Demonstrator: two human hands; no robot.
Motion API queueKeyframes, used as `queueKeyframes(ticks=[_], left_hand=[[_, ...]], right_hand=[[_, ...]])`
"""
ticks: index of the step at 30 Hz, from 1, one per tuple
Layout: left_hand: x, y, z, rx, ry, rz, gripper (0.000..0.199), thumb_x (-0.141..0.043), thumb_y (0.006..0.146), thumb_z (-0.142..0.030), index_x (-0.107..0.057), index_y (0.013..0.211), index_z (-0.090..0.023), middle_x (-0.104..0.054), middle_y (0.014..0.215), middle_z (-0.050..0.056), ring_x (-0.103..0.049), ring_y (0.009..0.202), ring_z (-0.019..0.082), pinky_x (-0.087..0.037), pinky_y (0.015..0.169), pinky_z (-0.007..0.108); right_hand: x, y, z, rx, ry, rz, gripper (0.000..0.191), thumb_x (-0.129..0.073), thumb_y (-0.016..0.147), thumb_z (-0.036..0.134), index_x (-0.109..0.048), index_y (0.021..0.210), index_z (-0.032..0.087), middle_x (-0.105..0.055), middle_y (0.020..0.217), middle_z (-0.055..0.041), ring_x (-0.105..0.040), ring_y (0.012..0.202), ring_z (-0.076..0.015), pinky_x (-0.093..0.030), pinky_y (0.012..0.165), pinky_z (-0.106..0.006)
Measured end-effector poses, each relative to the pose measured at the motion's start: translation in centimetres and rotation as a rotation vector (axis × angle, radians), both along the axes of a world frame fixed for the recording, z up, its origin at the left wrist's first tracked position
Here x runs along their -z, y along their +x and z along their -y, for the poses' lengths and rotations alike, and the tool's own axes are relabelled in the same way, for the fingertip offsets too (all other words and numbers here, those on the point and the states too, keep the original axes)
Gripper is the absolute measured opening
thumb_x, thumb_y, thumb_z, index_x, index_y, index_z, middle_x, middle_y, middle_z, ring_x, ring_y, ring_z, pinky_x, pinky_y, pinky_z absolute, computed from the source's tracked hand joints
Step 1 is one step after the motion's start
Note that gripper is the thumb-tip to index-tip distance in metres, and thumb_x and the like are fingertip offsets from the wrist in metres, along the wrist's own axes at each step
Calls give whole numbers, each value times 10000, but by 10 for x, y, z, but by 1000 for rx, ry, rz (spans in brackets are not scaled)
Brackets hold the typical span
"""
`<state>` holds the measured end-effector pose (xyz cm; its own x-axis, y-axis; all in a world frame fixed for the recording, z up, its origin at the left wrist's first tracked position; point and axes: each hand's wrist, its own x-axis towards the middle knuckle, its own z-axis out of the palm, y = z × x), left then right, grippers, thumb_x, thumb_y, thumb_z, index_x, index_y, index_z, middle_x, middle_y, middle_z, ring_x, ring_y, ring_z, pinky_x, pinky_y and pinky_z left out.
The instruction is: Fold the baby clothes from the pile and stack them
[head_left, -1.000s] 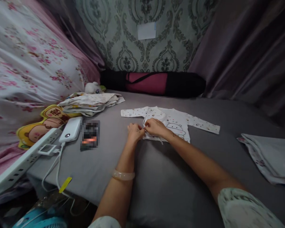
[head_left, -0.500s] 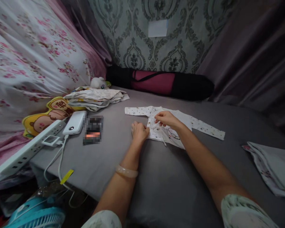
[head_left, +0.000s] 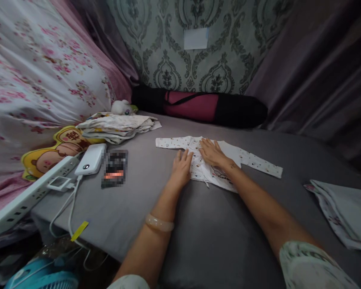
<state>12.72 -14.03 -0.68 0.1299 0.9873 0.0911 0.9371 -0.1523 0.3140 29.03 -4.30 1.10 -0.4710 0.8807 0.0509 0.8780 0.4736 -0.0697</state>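
- I have the small white long-sleeved cotton shirt (head_left: pixel 233 151) lying spread on the grey cloth-covered surface (head_left: pixel 228 245), ahead of me near the middle of my view; its sleeves carry a tiny scattered print and reach out to both sides.
- My left hand (head_left: pixel 183 166) is palm down at the shirt's left edge, open, fingers extended and close together, gripping nothing that I can see.
- My right hand (head_left: pixel 212 153) lies open and flat on the shirt's upper front, fingers slightly spread, pressing no visible fold between them.
- Just below the hands I see a thin white tie (head_left: pixel 207 184) at the lower hem, beside dark lettering partly covered by my right forearm.
- Left of the shirt are a blurred-out dark rectangular item (head_left: pixel 114 168) with an orange band, a white power bank (head_left: pixel 91 159) and a long white power strip (head_left: pixel 33 194).
- Behind those I find a yellow cartoon-shaped cushion (head_left: pixel 48 157) and a pile of folded printed cloth (head_left: pixel 117 126).
- A long black-and-maroon bag (head_left: pixel 192 106) lies along the patterned wall (head_left: pixel 180 60).
- Folded pale fabric (head_left: pixel 345 204) rests at far right.
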Motion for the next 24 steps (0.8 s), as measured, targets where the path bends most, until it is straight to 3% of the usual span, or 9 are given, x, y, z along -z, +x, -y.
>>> queueKeyframes(ticks=[2,8,12,15,18,24], left_hand=[[3,1,0,87,-65,-48,653,-415,807,-49,-339,1447,-153,-289,1558,89,-186,1439,307,-256,1134,466],[-7,3,5,66,-138,-110,562,-380,858,-77,-378,1416,-144,-333,1537,109,-294,1404,301,-281,1123,476],[-13,4,7,62,-112,-108,543,-432,831,-74,-433,1366,-166,-395,1502,95,-329,1379,287,-314,1102,468],[-10,4,6,45,-75,-92,495,-426,833,-84,-483,1317,-171,-440,1471,75,-365,1351,281,-335,1085,455],[-6,3,5,31,-44,-72,454,-411,843,-95,-513,1279,-167,-470,1446,71,-388,1333,279,-355,1064,443],[-6,0,3,37,-54,-45,465,-400,836,-82,-519,1271,-197,-463,1455,52,-383,1337,270,-367,1046,437]], right_hand=[[12,-7,-7,-10,-49,-6,596,-202,988,394,-280,1496,91,-216,1578,-113,-132,1460,-246,-76,1179,-477],[34,-8,-20,25,-38,-45,629,-188,976,408,-291,1488,58,-234,1571,-122,-158,1454,-234,-108,1181,-418],[34,-7,-20,28,-53,-64,621,-199,973,404,-291,1490,72,-224,1575,-114,-170,1451,-223,-120,1179,-408],[27,-11,-23,49,-109,-71,619,-174,978,418,-316,1481,85,-240,1568,-117,-186,1447,-238,-106,1174,-466],[24,-17,-30,61,-57,-96,629,-156,983,431,-323,1476,78,-255,1561,-129,-171,1450,-254,-59,1170,-506],[37,-27,-38,54,-49,-129,617,-236,980,442,-322,1477,85,-287,1550,-130,-202,1443,-238,-129,1170,-440]])
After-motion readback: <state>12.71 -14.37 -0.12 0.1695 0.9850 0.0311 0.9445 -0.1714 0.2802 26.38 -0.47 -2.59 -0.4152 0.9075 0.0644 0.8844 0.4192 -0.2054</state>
